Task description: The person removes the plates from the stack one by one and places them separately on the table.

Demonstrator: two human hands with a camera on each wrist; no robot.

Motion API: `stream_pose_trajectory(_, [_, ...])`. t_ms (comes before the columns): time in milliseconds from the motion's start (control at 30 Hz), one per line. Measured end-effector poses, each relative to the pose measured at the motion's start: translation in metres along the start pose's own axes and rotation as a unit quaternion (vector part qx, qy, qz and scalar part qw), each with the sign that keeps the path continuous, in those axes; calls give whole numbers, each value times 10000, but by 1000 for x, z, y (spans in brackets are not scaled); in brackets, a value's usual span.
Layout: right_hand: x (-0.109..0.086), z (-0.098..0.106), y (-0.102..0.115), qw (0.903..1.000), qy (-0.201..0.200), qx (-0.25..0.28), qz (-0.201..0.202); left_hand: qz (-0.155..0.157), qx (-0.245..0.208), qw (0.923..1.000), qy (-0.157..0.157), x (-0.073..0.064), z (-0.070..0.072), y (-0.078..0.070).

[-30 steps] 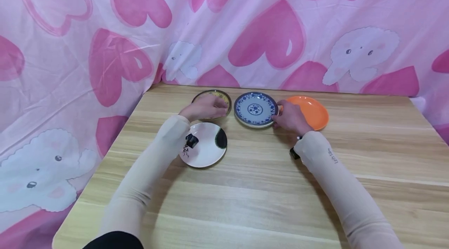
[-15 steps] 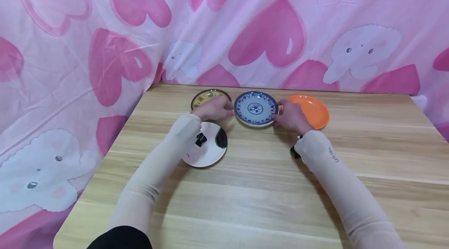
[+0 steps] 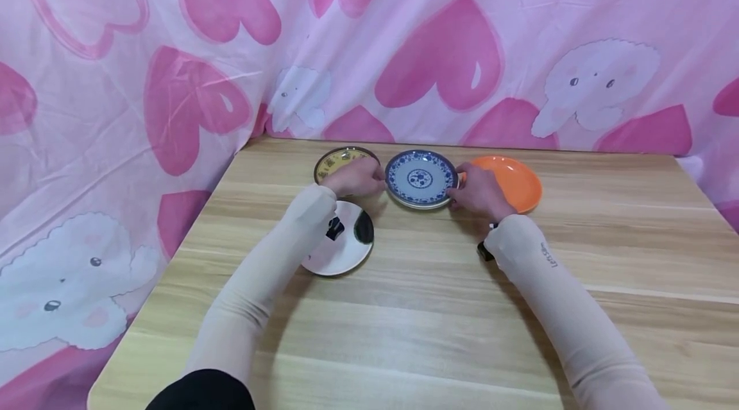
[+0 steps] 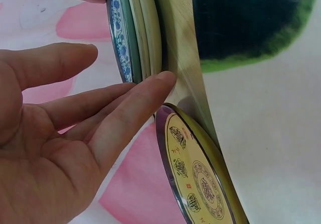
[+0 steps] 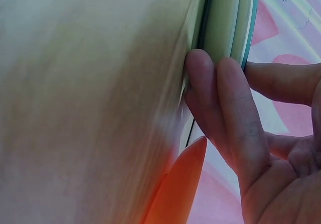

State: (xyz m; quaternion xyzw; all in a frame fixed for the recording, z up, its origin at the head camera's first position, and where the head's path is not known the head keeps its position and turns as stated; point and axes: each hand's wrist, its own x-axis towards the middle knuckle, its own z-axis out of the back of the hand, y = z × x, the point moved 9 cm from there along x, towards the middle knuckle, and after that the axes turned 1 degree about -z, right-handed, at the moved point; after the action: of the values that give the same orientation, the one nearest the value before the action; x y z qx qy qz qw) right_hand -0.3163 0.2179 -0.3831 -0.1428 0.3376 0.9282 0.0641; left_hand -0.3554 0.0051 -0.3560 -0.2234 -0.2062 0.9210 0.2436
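A stack of plates (image 3: 420, 198) stands at the back middle of the table, topped by a blue-and-white patterned plate (image 3: 420, 179). My right hand (image 3: 480, 192) holds the stack's right edge: in the right wrist view the thumb (image 5: 286, 83) is at the upper rim and the fingers (image 5: 241, 103) lie against the side lower down. My left hand (image 3: 359, 177) reaches over a yellow plate (image 3: 331, 165) to the stack's left edge. Its fingers (image 4: 135, 108) are extended with the tips at the stack's side, the thumb (image 4: 60, 63) held apart.
An orange plate (image 3: 522, 185) lies just right of my right hand. Below my left wrist sits a white plate (image 3: 346, 253) with a dark green patch, partly covered by the sleeve. Pink heart-patterned cloth (image 3: 439, 63) hangs behind the wooden table (image 3: 439, 320).
My left hand has moved right from over the yellow plate to the stack's left edge, uncovering more of the yellow plate. The right hand has stayed at the stack.
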Motion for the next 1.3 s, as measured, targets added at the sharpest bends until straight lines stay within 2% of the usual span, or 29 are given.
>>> stream_pose_trajectory(533, [1, -2, 0, 10000, 46, -40, 52, 2, 102, 9999, 138, 3, -4, -1])
stream_pose_trajectory(1100, [0, -3, 4, 9999, -85, -98, 49, -80, 207, 9996, 196, 7, -6, -7])
stream_pose_trajectory(1300, [0, -5, 3, 9999, -107, 74, 16, 48, 216, 9994, 252, 7, -8, -7])
